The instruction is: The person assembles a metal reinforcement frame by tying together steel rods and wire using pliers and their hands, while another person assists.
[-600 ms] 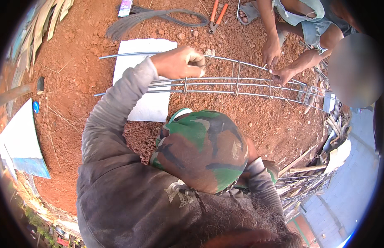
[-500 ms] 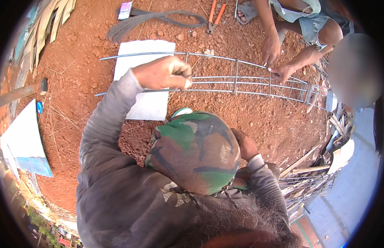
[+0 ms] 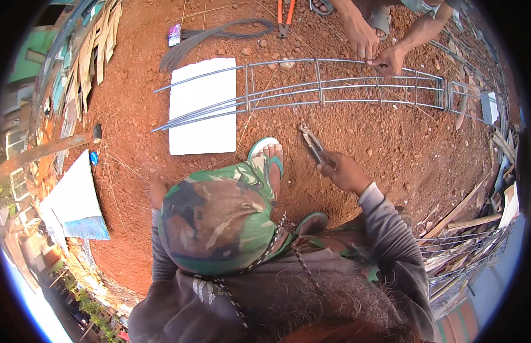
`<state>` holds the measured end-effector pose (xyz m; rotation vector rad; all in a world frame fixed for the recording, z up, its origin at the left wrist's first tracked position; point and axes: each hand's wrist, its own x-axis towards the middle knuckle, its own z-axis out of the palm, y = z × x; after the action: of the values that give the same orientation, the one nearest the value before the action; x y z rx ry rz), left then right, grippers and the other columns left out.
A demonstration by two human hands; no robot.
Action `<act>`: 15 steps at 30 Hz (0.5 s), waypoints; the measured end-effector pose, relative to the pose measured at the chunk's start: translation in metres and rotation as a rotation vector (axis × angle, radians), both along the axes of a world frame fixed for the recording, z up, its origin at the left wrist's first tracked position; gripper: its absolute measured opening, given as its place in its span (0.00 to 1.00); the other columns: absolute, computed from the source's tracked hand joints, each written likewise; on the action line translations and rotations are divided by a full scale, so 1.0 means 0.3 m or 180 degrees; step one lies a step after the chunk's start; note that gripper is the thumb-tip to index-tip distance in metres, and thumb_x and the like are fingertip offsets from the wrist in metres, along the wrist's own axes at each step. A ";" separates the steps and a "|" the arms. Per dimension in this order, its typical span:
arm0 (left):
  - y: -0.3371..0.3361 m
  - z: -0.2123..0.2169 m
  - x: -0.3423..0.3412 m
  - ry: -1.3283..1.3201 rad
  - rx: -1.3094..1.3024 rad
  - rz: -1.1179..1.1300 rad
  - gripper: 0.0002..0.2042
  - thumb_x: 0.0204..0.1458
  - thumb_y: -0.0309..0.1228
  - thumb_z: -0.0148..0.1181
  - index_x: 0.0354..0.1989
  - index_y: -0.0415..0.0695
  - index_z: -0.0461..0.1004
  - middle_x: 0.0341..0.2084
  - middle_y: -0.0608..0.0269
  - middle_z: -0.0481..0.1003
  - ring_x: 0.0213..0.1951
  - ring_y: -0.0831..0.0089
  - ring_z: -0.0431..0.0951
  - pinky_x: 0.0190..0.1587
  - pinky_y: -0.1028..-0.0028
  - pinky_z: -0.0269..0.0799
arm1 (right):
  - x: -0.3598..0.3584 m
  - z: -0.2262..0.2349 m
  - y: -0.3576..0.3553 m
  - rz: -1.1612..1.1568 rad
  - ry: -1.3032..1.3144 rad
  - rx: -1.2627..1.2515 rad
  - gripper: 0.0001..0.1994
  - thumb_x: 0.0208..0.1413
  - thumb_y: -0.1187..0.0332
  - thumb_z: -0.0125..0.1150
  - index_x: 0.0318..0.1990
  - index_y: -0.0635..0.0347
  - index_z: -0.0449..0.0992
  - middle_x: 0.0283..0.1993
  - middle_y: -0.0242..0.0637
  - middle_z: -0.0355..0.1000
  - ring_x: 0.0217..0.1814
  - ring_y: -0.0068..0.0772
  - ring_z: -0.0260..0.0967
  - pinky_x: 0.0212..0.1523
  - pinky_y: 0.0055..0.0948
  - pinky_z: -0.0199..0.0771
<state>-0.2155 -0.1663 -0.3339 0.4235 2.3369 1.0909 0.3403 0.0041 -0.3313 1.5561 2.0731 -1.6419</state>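
Observation:
In my right hand (image 3: 346,171) is a pair of steel pincers (image 3: 314,144), held closed-fingered above the red soil with the jaws pointing away from me. My left hand (image 3: 157,188) is low beside my camouflage-clad knee (image 3: 220,223); its fingers are smeared and partly hidden. Ahead of both hands a long cage of steel reinforcing bars (image 3: 288,86) with square stirrups stretches from left to right. Its left bar ends lie over a white board (image 3: 202,137). At the cage's far bar, a co-worker's two hands (image 3: 385,62) pinch at a joint.
A bundle of thin tie wire (image 3: 220,28) and orange-handled cutters (image 3: 285,20) lie at the back. To the left are a wooden-handled hammer (image 3: 48,150) and a white-and-blue sheet (image 3: 77,200). Scrap wood and metal bars (image 3: 465,240) are piled at right.
My left hand has left the cage and dropped back beside my knee. My right hand has come out from behind the knee with the pincers. The cage's left bar ends have drawn closer together.

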 end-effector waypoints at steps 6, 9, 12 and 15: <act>0.448 0.402 0.438 -0.0656 -0.0082 -0.2055 0.18 0.64 0.35 0.63 0.55 0.32 0.79 0.45 0.54 0.83 0.48 0.71 0.82 0.53 0.71 0.77 | 0.003 0.098 0.012 -0.0190 -0.0009 0.0066 0.27 0.64 0.54 0.63 0.64 0.63 0.74 0.47 0.54 0.80 0.48 0.52 0.79 0.51 0.45 0.77; 0.739 0.436 0.464 0.0279 -0.0049 -0.3353 0.19 0.66 0.37 0.61 0.55 0.32 0.79 0.48 0.51 0.83 0.52 0.67 0.82 0.58 0.68 0.74 | -0.050 0.171 0.029 -0.0116 0.0254 0.0225 0.26 0.63 0.54 0.64 0.63 0.61 0.75 0.46 0.55 0.80 0.48 0.58 0.78 0.51 0.47 0.77; 1.061 0.311 0.398 0.1128 -0.0357 -0.4059 0.19 0.62 0.40 0.64 0.52 0.36 0.81 0.47 0.51 0.84 0.51 0.63 0.83 0.58 0.67 0.74 | -0.121 0.244 0.030 0.0014 0.0602 0.0312 0.26 0.63 0.55 0.65 0.63 0.62 0.75 0.45 0.53 0.79 0.48 0.55 0.78 0.50 0.46 0.77; 1.391 0.223 0.456 0.2856 -0.1833 -0.5115 0.24 0.58 0.45 0.68 0.58 0.42 0.79 0.55 0.48 0.80 0.59 0.51 0.79 0.65 0.59 0.71 | -0.107 0.257 0.028 0.0059 0.0731 0.0402 0.26 0.63 0.55 0.66 0.63 0.62 0.74 0.45 0.51 0.79 0.47 0.53 0.79 0.48 0.45 0.77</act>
<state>-0.0787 0.2510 -0.2670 2.2336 1.6928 -0.6397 0.3082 0.0124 -0.2543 1.4365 2.3388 -1.7917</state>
